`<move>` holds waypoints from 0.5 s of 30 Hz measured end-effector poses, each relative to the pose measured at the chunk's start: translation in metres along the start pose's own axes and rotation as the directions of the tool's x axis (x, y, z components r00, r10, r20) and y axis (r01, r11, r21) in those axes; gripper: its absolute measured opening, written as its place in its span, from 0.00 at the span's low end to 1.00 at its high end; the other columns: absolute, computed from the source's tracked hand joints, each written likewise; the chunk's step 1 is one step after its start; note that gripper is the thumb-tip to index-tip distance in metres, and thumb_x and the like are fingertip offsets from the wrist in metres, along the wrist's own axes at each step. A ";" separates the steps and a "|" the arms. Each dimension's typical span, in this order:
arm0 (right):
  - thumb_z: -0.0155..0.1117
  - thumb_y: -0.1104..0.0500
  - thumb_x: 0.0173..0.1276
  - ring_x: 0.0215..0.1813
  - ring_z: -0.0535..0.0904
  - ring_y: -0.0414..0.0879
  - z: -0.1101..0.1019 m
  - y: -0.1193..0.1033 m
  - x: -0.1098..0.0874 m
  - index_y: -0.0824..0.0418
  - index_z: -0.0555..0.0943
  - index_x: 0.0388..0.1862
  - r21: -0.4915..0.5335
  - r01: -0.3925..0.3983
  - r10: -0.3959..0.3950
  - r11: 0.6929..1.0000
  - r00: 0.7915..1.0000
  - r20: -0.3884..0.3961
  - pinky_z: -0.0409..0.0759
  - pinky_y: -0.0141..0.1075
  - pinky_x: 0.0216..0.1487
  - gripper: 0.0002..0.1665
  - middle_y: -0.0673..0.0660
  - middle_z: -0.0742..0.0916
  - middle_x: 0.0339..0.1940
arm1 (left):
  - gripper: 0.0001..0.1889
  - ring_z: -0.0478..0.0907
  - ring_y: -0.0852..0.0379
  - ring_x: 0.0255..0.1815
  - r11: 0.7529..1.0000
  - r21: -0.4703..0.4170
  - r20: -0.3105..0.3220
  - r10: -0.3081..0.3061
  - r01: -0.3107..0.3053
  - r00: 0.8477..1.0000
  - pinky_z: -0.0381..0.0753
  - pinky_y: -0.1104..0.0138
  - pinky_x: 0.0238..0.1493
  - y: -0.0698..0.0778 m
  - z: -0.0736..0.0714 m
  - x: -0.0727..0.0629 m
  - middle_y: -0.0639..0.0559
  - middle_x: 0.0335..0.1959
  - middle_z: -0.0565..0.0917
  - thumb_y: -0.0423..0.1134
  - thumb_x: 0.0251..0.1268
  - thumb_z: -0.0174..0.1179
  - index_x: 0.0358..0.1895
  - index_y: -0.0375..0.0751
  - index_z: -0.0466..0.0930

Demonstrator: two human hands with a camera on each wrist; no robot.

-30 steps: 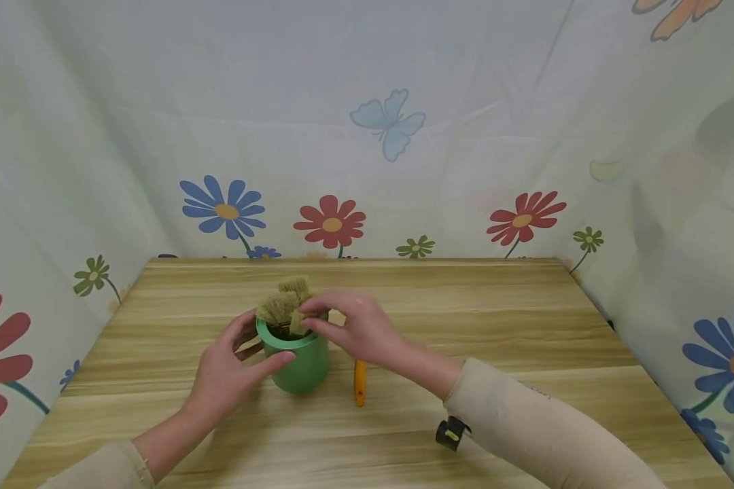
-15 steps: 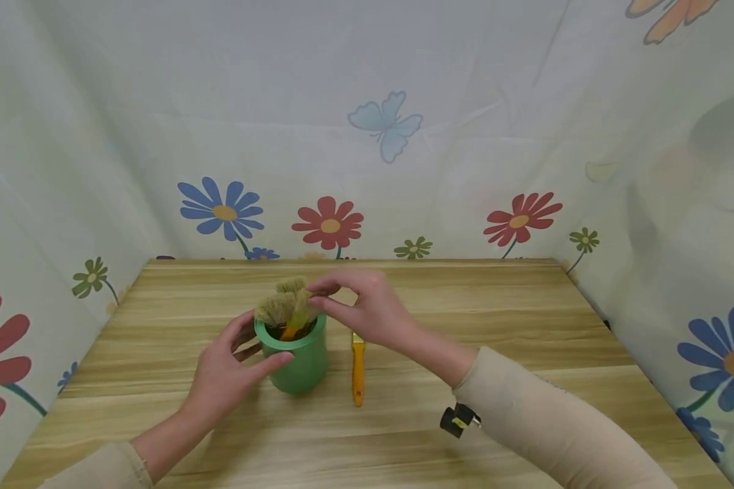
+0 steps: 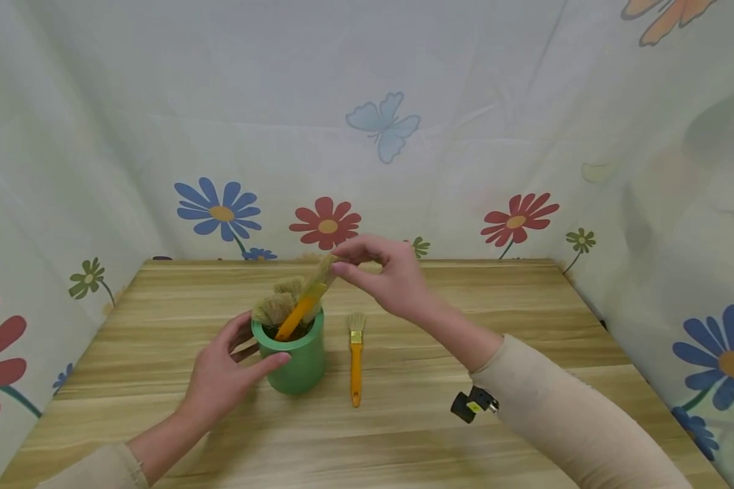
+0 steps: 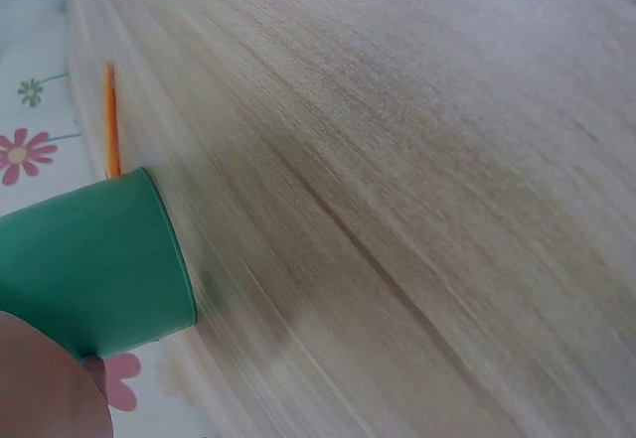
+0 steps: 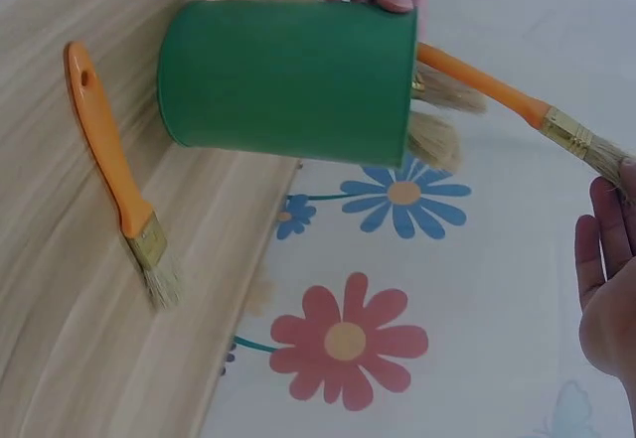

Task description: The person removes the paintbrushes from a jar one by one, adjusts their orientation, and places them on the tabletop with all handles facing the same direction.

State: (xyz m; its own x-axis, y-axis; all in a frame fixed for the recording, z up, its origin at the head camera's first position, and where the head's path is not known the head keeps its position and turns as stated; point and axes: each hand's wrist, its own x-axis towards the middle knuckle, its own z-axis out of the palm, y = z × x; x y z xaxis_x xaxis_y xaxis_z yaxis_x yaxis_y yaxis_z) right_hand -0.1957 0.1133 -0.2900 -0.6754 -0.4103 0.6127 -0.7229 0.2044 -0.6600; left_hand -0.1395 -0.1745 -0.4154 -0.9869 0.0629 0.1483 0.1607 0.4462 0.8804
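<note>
At lower left, the left hand (image 3: 217,370) slants upward, fingers and thumb curled round an upright green cylindrical cup (image 3: 298,367). Higher, just right of centre, the right hand (image 3: 394,278) bends at the wrist, pinching a tilted, orange-handled paintbrush (image 3: 302,310) by its pale bristles, handle end at the cup's mouth.

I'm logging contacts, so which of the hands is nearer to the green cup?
Left. The left hand grips the green cup; the right hand is above it, off to the right, pinching a brush by its bristles.
</note>
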 end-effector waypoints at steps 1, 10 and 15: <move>0.75 0.70 0.70 0.45 0.88 0.48 -0.003 -0.001 0.000 0.68 0.89 0.49 0.009 -0.007 0.007 1.000 1.000 -0.006 0.91 0.37 0.48 0.10 0.59 0.92 0.42 | 0.47 0.76 0.42 0.74 1.000 0.000 0.001 0.000 0.000 1.000 0.85 0.55 0.68 0.000 0.000 0.000 0.44 0.75 0.76 0.54 0.59 0.81 0.79 0.46 0.67; 0.71 0.73 0.72 0.42 0.88 0.47 -0.030 -0.003 0.004 0.71 0.86 0.51 0.162 -0.113 0.123 0.980 0.991 -0.052 0.91 0.34 0.48 0.11 0.59 0.92 0.42 | 0.47 0.76 0.42 0.73 1.000 -0.005 -0.004 0.017 -0.017 1.000 0.85 0.56 0.67 -0.001 0.000 0.000 0.44 0.73 0.78 0.52 0.60 0.81 0.79 0.44 0.68; 0.70 0.71 0.74 0.42 0.88 0.47 -0.045 -0.004 0.005 0.71 0.86 0.53 0.194 -0.152 0.171 0.969 0.982 -0.082 0.92 0.35 0.47 0.11 0.53 0.92 0.41 | 0.46 0.76 0.42 0.73 1.000 -0.006 -0.008 0.019 -0.019 1.000 0.86 0.57 0.67 -0.001 0.001 0.001 0.44 0.73 0.78 0.52 0.60 0.82 0.79 0.45 0.68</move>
State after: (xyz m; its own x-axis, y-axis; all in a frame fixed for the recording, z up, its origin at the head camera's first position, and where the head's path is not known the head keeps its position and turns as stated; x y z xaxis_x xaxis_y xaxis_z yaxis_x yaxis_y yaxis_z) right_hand -0.2028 0.1506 -0.2648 -0.7985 -0.2955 0.5245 -0.5695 0.0881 -0.8173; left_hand -0.1404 -0.1743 -0.4167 -0.9836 0.0645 0.1685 0.1796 0.4394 0.8802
